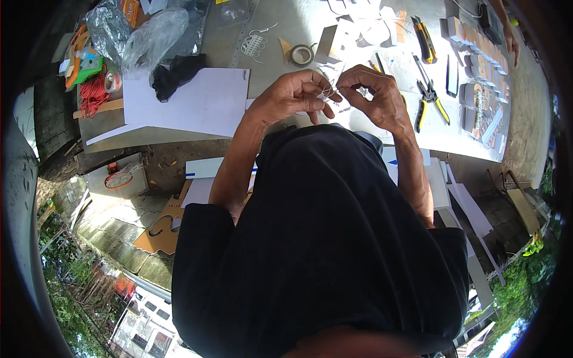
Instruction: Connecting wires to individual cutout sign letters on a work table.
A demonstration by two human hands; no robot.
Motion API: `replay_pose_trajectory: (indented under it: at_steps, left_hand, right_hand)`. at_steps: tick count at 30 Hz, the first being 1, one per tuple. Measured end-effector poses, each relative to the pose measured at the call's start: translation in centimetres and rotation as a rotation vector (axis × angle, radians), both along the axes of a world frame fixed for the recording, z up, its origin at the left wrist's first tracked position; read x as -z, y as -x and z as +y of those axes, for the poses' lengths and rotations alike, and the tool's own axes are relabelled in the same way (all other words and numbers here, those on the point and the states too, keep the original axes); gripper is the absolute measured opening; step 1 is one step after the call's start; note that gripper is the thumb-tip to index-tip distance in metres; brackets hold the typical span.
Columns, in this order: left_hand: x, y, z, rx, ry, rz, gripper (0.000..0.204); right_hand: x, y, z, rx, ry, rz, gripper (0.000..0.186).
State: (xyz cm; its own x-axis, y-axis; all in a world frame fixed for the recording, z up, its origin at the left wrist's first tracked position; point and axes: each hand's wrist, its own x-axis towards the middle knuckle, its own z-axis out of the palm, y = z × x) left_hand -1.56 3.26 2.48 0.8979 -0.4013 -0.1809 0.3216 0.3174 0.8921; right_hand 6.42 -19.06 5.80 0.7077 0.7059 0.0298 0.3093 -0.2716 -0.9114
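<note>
Worktable (224,52) supports a clear plastic bag (156,43), contents indistinct. Left hand (298,95) and right hand (376,95), forearms (234,164) angled inward, pinch thin white cord (326,94).

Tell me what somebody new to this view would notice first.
The dark shirt filling the lower middle jumps out first. Just above it, the left hand and right hand come close together, fingers holding thin white string. Then bright colours pull the eye outward: yellow-handled pliers on the table to the right, and a red cord bundle at its left end.
</note>
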Motion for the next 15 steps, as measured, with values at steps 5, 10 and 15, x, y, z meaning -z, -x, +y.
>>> replay_pose_trajectory:
  at_steps: [5,10,15]
  left_hand:
    - [0.6,0.2,0.0,-0.130,-0.099,-0.045,0.024]
    - [0.8,0.2,-0.3,-0.197,-0.182,-0.042,0.019]
    - [1.2,0.3,-1.1,-0.258,-0.193,-0.055,0.019]
  right_hand:
    - [1.0,0.5,-0.5,0.076,-0.054,0.142,0.008]
    - [0.3,1.4,-0.2,0.157,-0.020,0.135,0.007]
    - [0.7,1.8,-0.3,0.152,-0.046,0.143,0.008]
